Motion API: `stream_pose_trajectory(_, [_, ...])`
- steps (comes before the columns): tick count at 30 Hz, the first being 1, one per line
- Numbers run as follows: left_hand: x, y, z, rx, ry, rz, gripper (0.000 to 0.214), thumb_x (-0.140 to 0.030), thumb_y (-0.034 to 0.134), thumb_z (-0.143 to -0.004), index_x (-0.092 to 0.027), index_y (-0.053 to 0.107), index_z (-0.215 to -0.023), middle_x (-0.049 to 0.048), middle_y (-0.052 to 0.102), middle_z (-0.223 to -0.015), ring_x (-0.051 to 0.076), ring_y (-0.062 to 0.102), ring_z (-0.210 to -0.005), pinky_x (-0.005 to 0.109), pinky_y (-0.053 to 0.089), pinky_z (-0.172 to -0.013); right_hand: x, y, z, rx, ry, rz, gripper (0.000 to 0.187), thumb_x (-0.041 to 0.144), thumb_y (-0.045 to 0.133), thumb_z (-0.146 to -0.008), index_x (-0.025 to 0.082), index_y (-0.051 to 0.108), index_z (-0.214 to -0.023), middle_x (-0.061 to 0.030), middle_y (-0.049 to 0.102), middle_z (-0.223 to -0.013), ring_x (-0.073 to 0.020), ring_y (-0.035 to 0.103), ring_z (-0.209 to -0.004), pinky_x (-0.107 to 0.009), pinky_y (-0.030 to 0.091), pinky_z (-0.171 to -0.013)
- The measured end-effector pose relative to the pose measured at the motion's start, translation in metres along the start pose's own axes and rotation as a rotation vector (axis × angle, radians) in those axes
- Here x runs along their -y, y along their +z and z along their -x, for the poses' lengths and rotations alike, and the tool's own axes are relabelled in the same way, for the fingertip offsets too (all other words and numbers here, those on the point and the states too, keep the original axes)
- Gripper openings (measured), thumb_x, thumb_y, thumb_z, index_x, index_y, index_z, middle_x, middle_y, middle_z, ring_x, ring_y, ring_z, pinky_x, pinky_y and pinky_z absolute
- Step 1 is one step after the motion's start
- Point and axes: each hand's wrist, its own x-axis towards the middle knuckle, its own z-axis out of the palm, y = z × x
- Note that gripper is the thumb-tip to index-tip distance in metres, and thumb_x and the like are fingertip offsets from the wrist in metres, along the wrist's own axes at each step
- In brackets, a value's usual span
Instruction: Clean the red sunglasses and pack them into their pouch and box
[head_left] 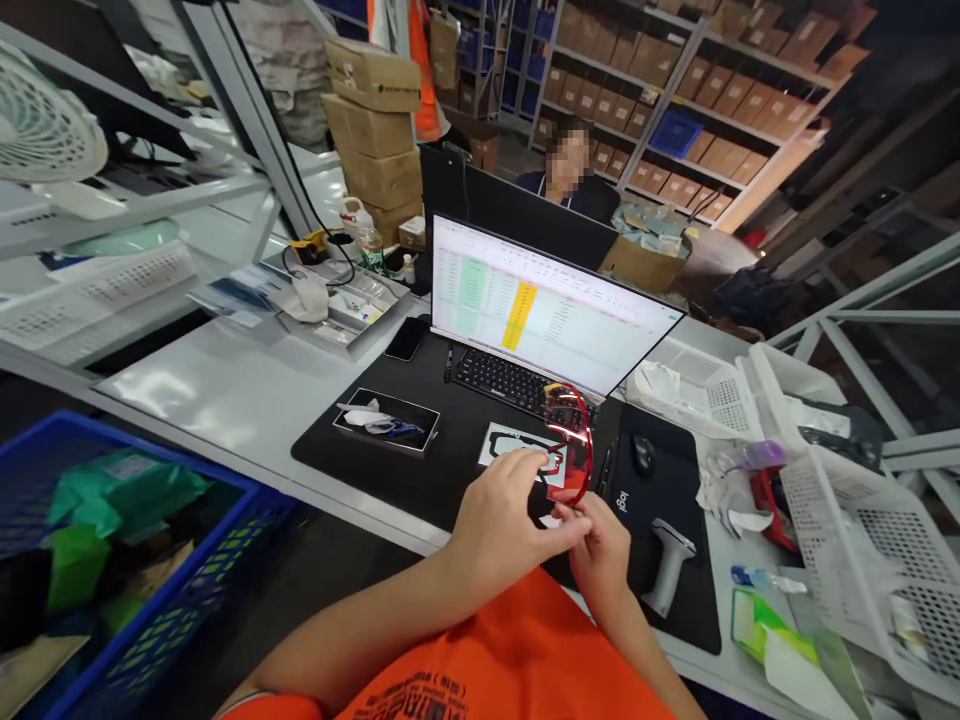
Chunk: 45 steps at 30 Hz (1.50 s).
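We've got a pair of red glasses (587, 440) up in front of us, just above the tabletop (180, 390) and between us and the screen (547, 305). Our right hand (602, 540) has its grip closed on the bottom end of the frame, pinching it between thumb and fingers. Our left hand (499, 520) is right beside it, fingers curled next to the lens and thumb reaching over to the right hand, but honestly we can't tell if that grip is clamped on anything.

Behind our left fingers there's a white card or flat box (514, 440) with a black glasses shape on it, partly covered, so we can't say if that's printed or a real frame. Left of that, an open black box (388, 424) sits on the dark mat (450, 485) with some wrapped stuff inside. The keyboard (499, 382) is tucked under the screen, with a phone (406, 339) off to its left. Over on our right, the mouse (642, 455) and a grey scanner (669, 570) share a second dark mat (697, 500), and white baskets (832, 530) line that side. Down at our left is a blue crate (202, 580) full of packets.
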Motion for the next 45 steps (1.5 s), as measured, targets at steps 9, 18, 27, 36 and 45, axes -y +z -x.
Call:
stream_pose_trajectory(9, [-0.001, 0.011, -0.009, -0.164, 0.067, -0.167, 0.053, -0.033, 0.082, -0.069, -0.015, 0.056, -0.112, 0.0092, 0.071, -0.102, 0.028, 0.069, -0.093, 0.041, 0.064, -0.075, 0.006, 0.011, 0.001, -0.036, -0.177, 0.027, 0.026, 0.009, 0.054, -0.093, 0.023, 0.067, -0.11, -0.004, 0.074, -0.092, -0.0174, 0.072, -0.081, -0.027, 0.059, -0.07])
stream_pose_trajectory(18, [0.009, 0.009, 0.003, -0.274, 0.37, -0.04, 0.033, -0.02, 0.069, -0.082, -0.013, 0.057, -0.111, 0.0118, 0.071, -0.101, 0.024, 0.069, -0.098, 0.033, 0.062, -0.085, 0.012, 0.015, -0.009, 0.035, -0.244, -0.092, 0.03, 0.012, 0.05, -0.093, 0.028, 0.064, -0.114, -0.0034, 0.074, -0.095, -0.0198, 0.072, -0.083, -0.032, 0.06, -0.071])
stream_pose_trajectory(27, [0.024, 0.005, 0.005, -0.319, 0.539, 0.007, 0.034, -0.02, 0.069, -0.086, -0.011, 0.055, -0.116, 0.0194, 0.07, -0.111, 0.025, 0.068, -0.109, 0.036, 0.062, -0.091, -0.001, -0.007, -0.009, -0.185, 0.628, -0.614, 0.041, 0.021, 0.061, -0.074, 0.027, 0.057, -0.114, -0.0011, 0.062, -0.103, -0.018, 0.062, -0.088, -0.031, 0.052, -0.076])
stream_pose_trajectory(36, [0.024, 0.005, 0.007, -0.286, 0.477, 0.052, 0.05, -0.01, 0.073, -0.076, -0.012, 0.053, -0.122, 0.0171, 0.071, -0.116, 0.028, 0.066, -0.119, 0.036, 0.062, -0.094, 0.015, -0.029, -0.027, -0.523, 0.638, -0.625, 0.034, 0.034, 0.08, -0.076, 0.023, 0.053, -0.094, -0.0025, 0.064, -0.104, -0.0114, 0.062, -0.077, -0.023, 0.052, -0.067])
stream_pose_trajectory(45, [0.018, 0.003, 0.002, -0.264, 0.394, -0.01, 0.042, -0.018, 0.071, -0.08, -0.017, 0.052, -0.118, 0.0143, 0.073, -0.113, 0.024, 0.07, -0.108, 0.035, 0.063, -0.088, 0.033, -0.015, -0.021, -0.461, 0.545, -0.495, 0.03, 0.036, 0.072, -0.087, 0.026, 0.046, -0.098, -0.0025, 0.067, -0.096, -0.0136, 0.066, -0.075, -0.024, 0.056, -0.064])
